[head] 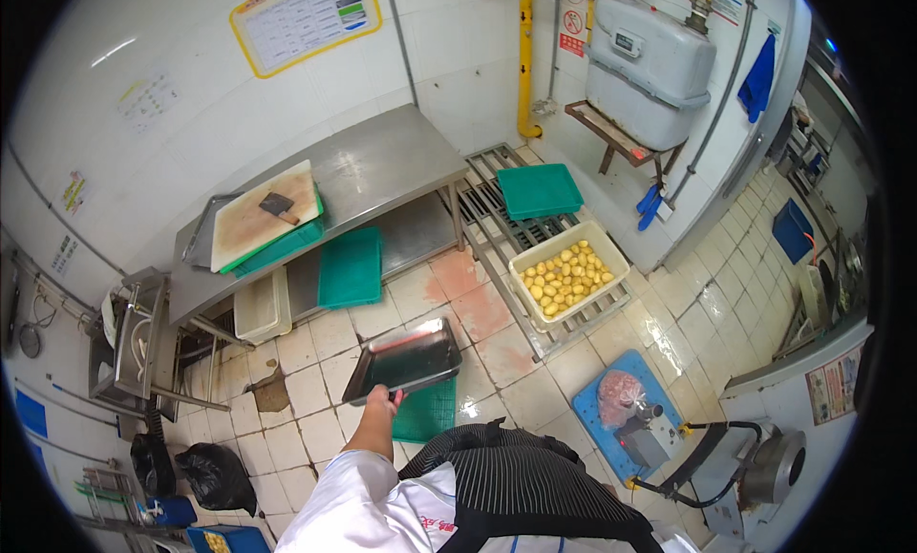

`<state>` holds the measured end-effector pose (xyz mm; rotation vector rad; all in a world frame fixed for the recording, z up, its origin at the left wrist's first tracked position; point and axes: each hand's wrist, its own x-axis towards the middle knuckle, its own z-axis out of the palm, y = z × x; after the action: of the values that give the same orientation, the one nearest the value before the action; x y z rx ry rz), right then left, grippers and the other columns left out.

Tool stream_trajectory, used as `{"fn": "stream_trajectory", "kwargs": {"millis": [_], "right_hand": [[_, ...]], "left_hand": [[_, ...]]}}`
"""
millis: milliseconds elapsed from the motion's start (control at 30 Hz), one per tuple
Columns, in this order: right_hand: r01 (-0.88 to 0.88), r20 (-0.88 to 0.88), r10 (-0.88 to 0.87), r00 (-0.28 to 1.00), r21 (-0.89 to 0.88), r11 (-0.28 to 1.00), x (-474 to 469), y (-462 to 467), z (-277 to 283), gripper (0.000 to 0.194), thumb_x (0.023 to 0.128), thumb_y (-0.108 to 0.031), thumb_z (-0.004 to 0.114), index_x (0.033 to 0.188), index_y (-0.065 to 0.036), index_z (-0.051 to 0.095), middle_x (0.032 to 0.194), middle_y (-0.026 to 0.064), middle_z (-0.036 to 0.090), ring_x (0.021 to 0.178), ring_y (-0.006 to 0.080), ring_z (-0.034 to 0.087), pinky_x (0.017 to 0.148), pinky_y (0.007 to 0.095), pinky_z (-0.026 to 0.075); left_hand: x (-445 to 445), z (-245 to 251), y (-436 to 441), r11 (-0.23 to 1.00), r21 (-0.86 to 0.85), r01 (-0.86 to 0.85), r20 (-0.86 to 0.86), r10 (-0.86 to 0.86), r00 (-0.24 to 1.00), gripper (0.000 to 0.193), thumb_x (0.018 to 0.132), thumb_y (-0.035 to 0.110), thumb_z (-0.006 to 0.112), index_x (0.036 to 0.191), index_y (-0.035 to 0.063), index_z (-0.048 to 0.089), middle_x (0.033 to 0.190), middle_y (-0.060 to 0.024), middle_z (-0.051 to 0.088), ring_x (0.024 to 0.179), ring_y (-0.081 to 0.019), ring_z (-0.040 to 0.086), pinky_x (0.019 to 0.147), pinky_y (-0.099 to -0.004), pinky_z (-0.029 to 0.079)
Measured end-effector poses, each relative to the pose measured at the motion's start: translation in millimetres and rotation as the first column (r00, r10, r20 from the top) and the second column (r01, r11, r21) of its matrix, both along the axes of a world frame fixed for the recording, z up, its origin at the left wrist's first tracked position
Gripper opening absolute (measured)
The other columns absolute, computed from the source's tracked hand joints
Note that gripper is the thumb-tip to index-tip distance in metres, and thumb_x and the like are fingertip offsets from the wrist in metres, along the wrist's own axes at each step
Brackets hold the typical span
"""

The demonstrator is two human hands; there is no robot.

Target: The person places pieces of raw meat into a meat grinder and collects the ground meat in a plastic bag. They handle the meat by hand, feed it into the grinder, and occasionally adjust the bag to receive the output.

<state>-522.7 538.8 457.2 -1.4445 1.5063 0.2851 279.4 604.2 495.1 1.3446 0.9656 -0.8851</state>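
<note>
My left hand [387,395] grips the near rim of a rectangular metal tray [408,356], which is tilted above the tiled floor. Nothing shows inside the tray. Partly beneath it on the floor lies a green plastic basket [426,412]. My right hand is out of view. Ahead stands a steel table [387,152] bearing a stained white cutting board [247,223] with a cleaver [277,205] on top. The board rests over a green basket, with another metal tray behind it.
A tub of potatoes [567,277] and a green tray [541,190] sit on a floor rack to the right. A blue platform [609,388] holds a bag of pinkish meat [622,399] and a metal machine [652,438]. Black bags [215,478] lie at the lower left.
</note>
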Motion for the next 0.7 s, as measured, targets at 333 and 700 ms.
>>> {"fn": "stream_trajectory", "kwargs": {"millis": [333, 700], "right_hand": [[0.441, 0.217, -0.415, 0.883, -0.085, 0.894, 31, -116, -23, 0.021, 0.092, -0.025, 0.072, 0.083, -0.007, 0.072, 0.072, 0.0168, 0.072, 0.064, 0.033, 0.071, 0.062, 0.0512, 0.057], [0.819, 0.089, -0.815, 0.573, -0.039, 0.572, 115, -79, 59, 0.031, 0.095, -0.022, 0.075, 0.119, -0.001, 0.077, 0.094, 0.017, 0.082, 0.074, 0.026, 0.08, 0.072, 0.0416, 0.066]], "left_hand": [[37, 98, -122, 0.894, -0.399, 0.204, 0.167, -0.147, 0.975, 0.014, 0.093, 0.003, 0.056, 0.1, -0.0026, 0.067, 0.098, -0.0186, 0.076, 0.07, -0.0232, 0.072, 0.052, -0.026, 0.065], [242, 157, -331, 0.902, -0.356, 0.244, 0.33, -0.123, 0.936, 0.042, 0.113, 0.018, 0.044, 0.133, -0.0098, 0.068, 0.116, -0.0238, 0.078, 0.098, -0.0402, 0.08, 0.073, -0.0373, 0.076]]}}
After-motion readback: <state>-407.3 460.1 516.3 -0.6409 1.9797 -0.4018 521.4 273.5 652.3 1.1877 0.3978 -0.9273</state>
